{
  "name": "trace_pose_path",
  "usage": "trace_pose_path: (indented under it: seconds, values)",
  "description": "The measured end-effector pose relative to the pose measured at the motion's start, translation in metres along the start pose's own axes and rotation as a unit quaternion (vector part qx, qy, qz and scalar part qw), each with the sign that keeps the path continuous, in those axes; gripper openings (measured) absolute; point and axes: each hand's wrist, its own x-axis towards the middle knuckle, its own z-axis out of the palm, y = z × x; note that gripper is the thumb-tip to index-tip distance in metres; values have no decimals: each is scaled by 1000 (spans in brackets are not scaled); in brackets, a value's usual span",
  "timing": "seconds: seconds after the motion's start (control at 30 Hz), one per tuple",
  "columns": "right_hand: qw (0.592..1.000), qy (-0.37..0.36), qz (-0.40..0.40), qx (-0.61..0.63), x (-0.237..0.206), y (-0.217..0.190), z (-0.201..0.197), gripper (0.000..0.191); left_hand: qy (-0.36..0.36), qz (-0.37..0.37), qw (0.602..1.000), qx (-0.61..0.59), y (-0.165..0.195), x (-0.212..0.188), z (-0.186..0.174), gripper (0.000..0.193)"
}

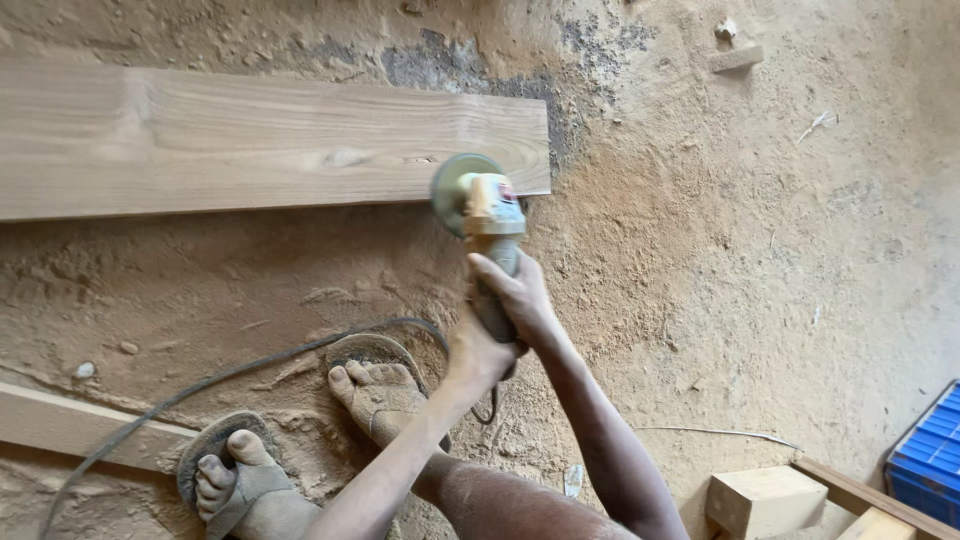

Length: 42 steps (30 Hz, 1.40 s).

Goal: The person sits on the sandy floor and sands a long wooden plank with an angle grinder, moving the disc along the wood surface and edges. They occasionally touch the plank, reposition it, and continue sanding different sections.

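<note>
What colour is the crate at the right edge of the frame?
Blue, with a ribbed surface; the crate shows in the head view, partly cut off by the frame's lower right edge.

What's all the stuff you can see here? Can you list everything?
wooden plank: one, pale brown, lying on the ground at upper left
angle grinder: one, dusty green and cream, its disc at the plank's near edge
power cable: one, dark, curving over the ground from the grinder to lower left
sawdust-covered ground: tan, everywhere
wooden strip: one, pale, lower left under the cable
wood block: one, pale, lower right
blue crate: one, right edge
small wood scrap: one, top right
sandals: two, dusty grey, on the feet
feet: two, dusty, bottom left
left hand: grips the grinder's handle end
right hand: grips the grinder's body
</note>
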Motion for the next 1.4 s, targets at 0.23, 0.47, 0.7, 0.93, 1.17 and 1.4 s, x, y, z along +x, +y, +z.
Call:
trace_pose_path:
  seconds: [0.23, 0.47, 0.7, 0.93, 1.17, 1.4]
  values:
    - [989, -104, -84, -61, 20, -49, 74, 56, 115, 106, 987, -41, -19, 3, -53, 72]
    - [994, -88, -63, -26, 42, -56, 64, 56, 79, 78, 994, 20, 8, 21, -58, 46]
    - [996, 68, -10, 57, 67, -29, -30, 50, -19, 69, 997, 2, 55, 74, 4, 58]
    - [991, 50, -28, 121, 57, -21, -26, 46, 10, 97, 995, 32, 34, 71, -1, 79]
    - [993, -89, -76, 25, 41, -61, 92, 42, 138, 104, 984, -34, -18, 27, -82, 65]
    - [973, -203, -105, -19, 19, -104, 164, 48, 228, 230, 931, -166, -43, -16, -133, 74]
